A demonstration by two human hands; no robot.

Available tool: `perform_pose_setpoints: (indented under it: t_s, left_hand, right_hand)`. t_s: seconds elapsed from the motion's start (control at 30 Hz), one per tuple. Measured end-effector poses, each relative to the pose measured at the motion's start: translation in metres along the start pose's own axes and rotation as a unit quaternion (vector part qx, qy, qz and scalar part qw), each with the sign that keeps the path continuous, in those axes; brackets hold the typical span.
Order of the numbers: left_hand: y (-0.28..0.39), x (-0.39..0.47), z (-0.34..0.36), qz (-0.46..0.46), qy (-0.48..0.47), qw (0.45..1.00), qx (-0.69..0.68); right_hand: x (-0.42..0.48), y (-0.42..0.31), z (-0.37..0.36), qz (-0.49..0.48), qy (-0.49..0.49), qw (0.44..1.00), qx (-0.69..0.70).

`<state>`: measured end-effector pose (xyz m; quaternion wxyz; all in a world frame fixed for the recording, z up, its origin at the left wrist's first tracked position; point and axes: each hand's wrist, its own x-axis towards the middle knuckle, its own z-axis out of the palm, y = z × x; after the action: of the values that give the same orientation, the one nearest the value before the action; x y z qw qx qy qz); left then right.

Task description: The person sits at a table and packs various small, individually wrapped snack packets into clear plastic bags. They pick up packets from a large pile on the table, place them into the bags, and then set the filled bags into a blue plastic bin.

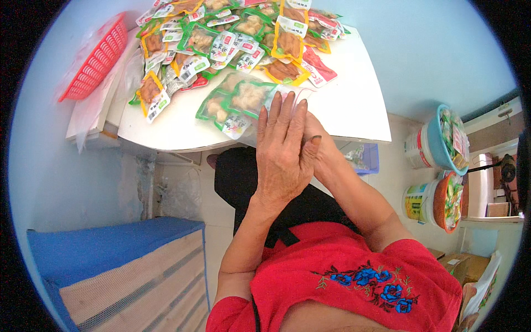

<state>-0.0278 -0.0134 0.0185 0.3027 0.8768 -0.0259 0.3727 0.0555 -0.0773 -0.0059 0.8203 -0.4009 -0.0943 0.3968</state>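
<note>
A clear plastic bag (213, 99) holding several green-edged food packets lies at the near edge of the white table. My left hand (284, 141) rests flat over its right end, fingers extended and slightly apart, thumb towards the right. Behind and partly under it is my right hand (317, 128); its fingers are mostly hidden, so its grip does not show. Beyond the bag is a heap of sealed food packets (203, 39) with green, yellow and red edges. One yellow-edged packet (151, 95) lies at the heap's left.
A red plastic basket (99, 58) leans at the table's left. Below right stand a blue basin (439, 137) and an orange basin (439, 203), both holding packets, near white buckets. A blue-purple crate (371, 159) is under the table. A blue-covered rack (120, 245) stands lower left.
</note>
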Motion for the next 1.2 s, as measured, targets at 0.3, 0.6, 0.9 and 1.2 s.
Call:
perform_pose_setpoints:
  t_s: [0.3, 0.6, 0.9, 1.2]
  left_hand:
    - [0.0, 0.0, -0.004, -0.003, 0.005, 1.0, -0.012]
    - [-0.004, -0.004, -0.006, -0.01, -0.009, 1.0, -0.014]
    - [-0.003, -0.005, -0.004, -0.019, -0.019, 1.0, -0.009]
    - [-0.003, -0.008, -0.003, -0.005, -0.021, 1.0, -0.012]
  right_hand:
    - [0.026, 0.021, 0.02, -0.053, 0.0, 0.999, 0.007]
    - [0.028, 0.025, 0.025, -0.063, 0.014, 0.998, 0.018]
    - [0.028, 0.02, 0.024, -0.07, 0.035, 0.997, 0.029]
    - [0.024, 0.018, 0.029, -0.051, 0.056, 0.994, 0.073]
